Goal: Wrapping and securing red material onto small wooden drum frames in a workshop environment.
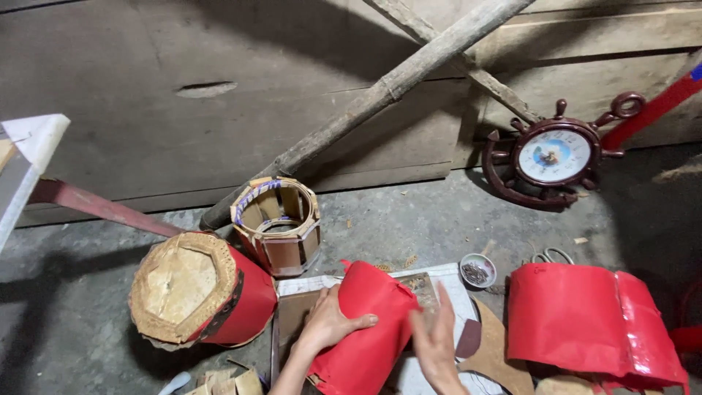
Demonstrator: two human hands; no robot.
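Note:
A drum-shaped form wrapped in red sheet [369,322] lies tilted at the bottom centre. My left hand [329,322] rests flat on its left side and holds it. Just to its right hovers my right hand [437,342], fingers spread and blurred, close to the red wrap's edge with nothing in it. Under them lies a white sheet [450,285] over brown cardboard.
A red-wrapped drum with a cardboard top [197,292] and a bare cardboard frame [278,223] stand at left. Folded red sheet [592,322], scissors [550,256], a small dish [477,271], a ship-wheel clock [554,155] and leaning poles [387,88] lie beyond.

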